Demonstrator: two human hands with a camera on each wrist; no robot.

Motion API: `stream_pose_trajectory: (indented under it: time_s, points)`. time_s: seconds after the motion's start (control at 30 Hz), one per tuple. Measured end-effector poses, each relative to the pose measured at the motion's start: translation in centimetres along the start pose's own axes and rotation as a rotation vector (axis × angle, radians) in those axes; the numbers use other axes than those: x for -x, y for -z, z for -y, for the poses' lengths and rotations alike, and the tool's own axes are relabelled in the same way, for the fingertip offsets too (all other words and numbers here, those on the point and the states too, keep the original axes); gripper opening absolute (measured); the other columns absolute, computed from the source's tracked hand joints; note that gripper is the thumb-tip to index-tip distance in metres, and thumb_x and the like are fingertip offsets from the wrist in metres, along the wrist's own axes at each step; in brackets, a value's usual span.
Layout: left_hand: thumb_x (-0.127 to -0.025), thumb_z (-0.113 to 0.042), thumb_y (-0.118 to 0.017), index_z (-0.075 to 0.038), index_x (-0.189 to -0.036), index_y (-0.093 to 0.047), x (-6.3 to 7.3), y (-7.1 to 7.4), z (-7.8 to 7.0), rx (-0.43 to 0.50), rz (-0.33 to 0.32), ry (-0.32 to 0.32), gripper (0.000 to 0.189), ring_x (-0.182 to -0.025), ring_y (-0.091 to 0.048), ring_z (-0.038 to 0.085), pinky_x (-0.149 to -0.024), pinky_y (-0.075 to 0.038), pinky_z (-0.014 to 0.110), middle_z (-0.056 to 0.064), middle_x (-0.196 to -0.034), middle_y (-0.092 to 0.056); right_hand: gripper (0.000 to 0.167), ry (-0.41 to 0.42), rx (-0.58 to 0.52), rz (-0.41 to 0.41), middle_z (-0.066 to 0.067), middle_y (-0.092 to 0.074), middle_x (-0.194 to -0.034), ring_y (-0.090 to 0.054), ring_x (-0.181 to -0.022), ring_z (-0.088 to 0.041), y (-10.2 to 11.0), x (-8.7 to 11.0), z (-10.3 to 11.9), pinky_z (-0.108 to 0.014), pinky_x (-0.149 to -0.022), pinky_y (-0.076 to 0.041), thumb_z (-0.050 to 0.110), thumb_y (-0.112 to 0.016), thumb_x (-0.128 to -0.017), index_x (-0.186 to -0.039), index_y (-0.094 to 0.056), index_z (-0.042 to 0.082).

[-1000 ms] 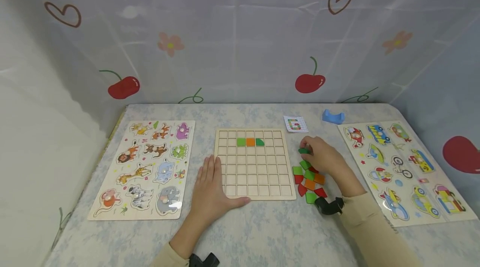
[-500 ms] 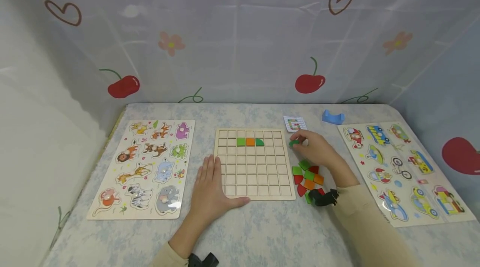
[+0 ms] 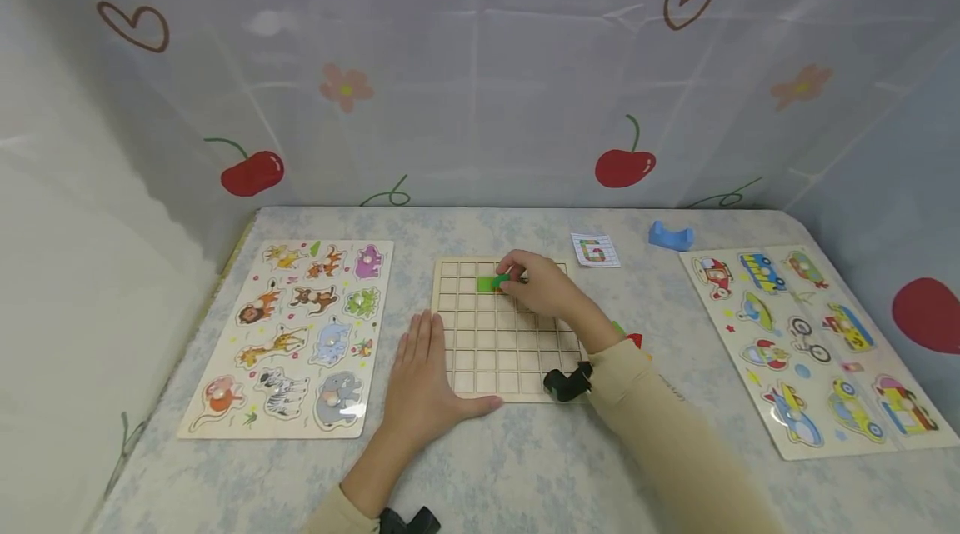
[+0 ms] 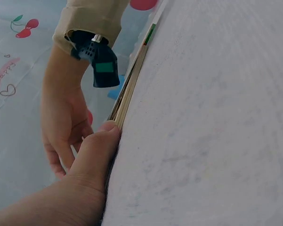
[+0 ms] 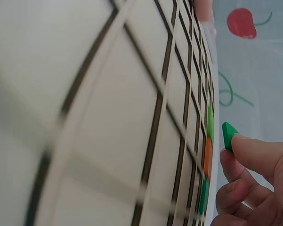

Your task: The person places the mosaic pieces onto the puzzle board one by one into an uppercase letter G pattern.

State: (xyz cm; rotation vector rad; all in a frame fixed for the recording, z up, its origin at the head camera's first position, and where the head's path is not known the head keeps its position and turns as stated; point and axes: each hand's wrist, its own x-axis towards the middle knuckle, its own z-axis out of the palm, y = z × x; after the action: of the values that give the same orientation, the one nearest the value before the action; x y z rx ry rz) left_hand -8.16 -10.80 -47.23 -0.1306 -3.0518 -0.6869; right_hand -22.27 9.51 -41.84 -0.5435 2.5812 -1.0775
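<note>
Between thumb and fingers, my right hand pinches a dark green tile with a curved edge, over the upper rows of the wooden grid board. In the head view a light green square tile lies just left of it. The right wrist view also shows an orange tile and another dark green tile in that row, mostly covered by the hand in the head view. My left hand rests at the board's lower left corner, fingers straight along its left side, thumb along the near edge.
Loose colored tiles peek out behind the right sleeve, right of the board. A small pattern card and a blue plastic piece lie farther back. An animal puzzle lies left, a vehicle puzzle right.
My right hand has lifted the dark green tile from the loose pile and carried it left, over the board's upper rows. The left hand has stayed at the board's corner.
</note>
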Motion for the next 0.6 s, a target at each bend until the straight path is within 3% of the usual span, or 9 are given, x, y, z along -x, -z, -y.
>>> stream_pose_trajectory:
  time_s: [0.27,0.6]
  points:
    - [-0.055,-0.093,-0.064,-0.001,-0.158,-0.01,0.0,0.1,0.1,-0.015,-0.001,0.0,0.149,-0.156,-0.003,0.028,-0.128,-0.01,0.044,0.016,-0.168,-0.007,0.013,0.015,0.01,0.017,-0.002,-0.062,-0.096,-0.056,-0.077,-0.018,-2.7,-1.8,2.2,-0.029,-0.068,-0.047,0.019,-0.063,-0.098,-0.112,-0.063,0.017]
    - [-0.056,-0.092,-0.064,-0.001,-0.158,-0.01,0.0,0.2,0.0,-0.006,0.006,-0.002,0.147,-0.156,-0.003,0.028,-0.128,-0.009,0.045,0.016,-0.168,-0.007,0.012,-0.001,0.1,0.012,0.0,-0.061,-0.088,-0.054,-0.073,-0.017,-3.4,-2.4,3.0,-0.03,-0.067,-0.046,0.019,-0.062,-0.098,-0.11,-0.065,0.019]
